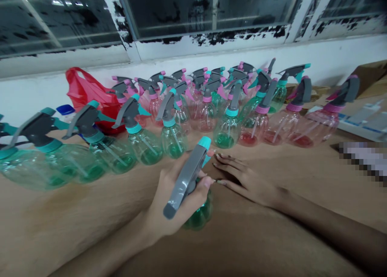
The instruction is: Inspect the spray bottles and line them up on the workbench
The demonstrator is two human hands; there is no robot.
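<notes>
Head view showed that we had our left hand point(165, 188) wrapped snugly round the neck of a green spray bottle point(189, 176), in front of the row of other bottles point(175, 146). Our right hand point(248, 180), fingers spread, lay on the table point(272, 236) just beside, holding nothing. We judged this a handling step; moving the bottle would call for a firm neck grip

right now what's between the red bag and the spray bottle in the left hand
In the head view, teal-collared bottles stand between the red bag and the held spray bottle.
</notes>
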